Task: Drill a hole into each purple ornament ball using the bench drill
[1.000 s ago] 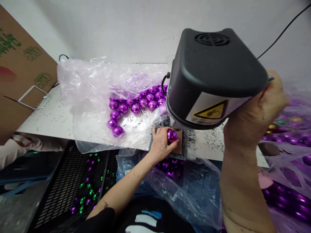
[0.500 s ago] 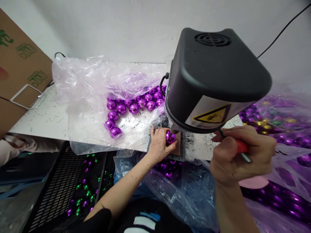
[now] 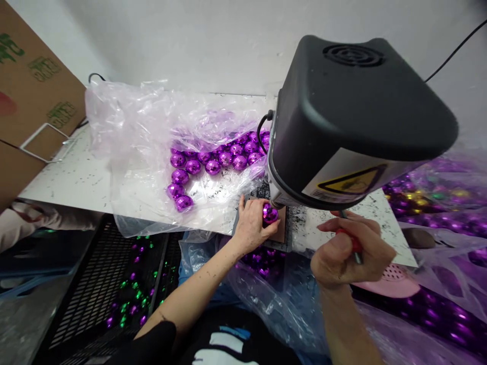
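Observation:
My left hand (image 3: 251, 223) holds a shiny purple faceted ball (image 3: 270, 213) between thumb and fingers. The ball rests on a brownish block (image 3: 280, 230), directly below the spindle end of a black bench drill press (image 3: 365, 111). Whether a bit touches the ball, I cannot tell. My right hand (image 3: 350, 248) is wrapped round the machine's metal lever with a red grip (image 3: 355, 242), to the right of the base. More purple balls (image 3: 212, 167) lie on the white bench left of the machine, several of them under clear plastic.
Clear plastic film (image 3: 129, 152) spreads over the bench (image 3: 76, 172), with a cardboard box (image 3: 34, 86) at far left. Below stands a black crate (image 3: 91, 268) near green and purple balls. Bagged balls and a pink perforated item (image 3: 399, 284) are at right. Dark shavings dot the bench.
My right hand has swung left, closer to the machine, with the lever. My left hand keeps the ball in place under the spindle. The whole view has shifted slightly.

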Action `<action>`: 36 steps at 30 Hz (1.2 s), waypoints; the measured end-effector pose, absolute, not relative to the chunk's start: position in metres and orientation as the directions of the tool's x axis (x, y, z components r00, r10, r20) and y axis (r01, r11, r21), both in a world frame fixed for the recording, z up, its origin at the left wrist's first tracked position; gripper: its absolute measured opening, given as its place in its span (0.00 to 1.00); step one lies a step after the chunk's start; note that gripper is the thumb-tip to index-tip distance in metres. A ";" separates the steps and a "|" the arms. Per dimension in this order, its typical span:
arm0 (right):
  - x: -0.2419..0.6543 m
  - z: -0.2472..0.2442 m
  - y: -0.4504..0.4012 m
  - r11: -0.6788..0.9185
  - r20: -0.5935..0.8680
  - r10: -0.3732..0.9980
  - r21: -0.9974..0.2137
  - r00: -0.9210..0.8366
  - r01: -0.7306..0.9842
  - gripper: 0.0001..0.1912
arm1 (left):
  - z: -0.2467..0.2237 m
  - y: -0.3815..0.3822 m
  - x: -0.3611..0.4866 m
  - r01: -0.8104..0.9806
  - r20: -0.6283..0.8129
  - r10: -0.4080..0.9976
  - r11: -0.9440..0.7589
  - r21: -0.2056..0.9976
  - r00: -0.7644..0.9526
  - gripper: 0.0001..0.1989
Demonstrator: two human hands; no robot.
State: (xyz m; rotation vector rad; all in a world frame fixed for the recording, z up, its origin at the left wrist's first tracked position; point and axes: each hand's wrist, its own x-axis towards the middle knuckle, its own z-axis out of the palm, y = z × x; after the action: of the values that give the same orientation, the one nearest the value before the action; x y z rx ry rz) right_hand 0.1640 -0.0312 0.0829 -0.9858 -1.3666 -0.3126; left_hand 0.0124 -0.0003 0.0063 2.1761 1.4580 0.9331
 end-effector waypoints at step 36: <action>0.181 0.179 0.039 0.526 0.729 0.570 -0.678 0.380 0.513 0.31 | 0.020 -0.041 -0.038 0.311 0.236 0.942 -0.305 0.900 0.239 0.28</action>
State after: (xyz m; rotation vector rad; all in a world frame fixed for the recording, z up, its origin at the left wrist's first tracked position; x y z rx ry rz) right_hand 0.1806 0.0387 0.1785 -1.0952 -1.2527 0.0472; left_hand -0.0378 -0.0413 0.0196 1.7672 1.1593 1.0693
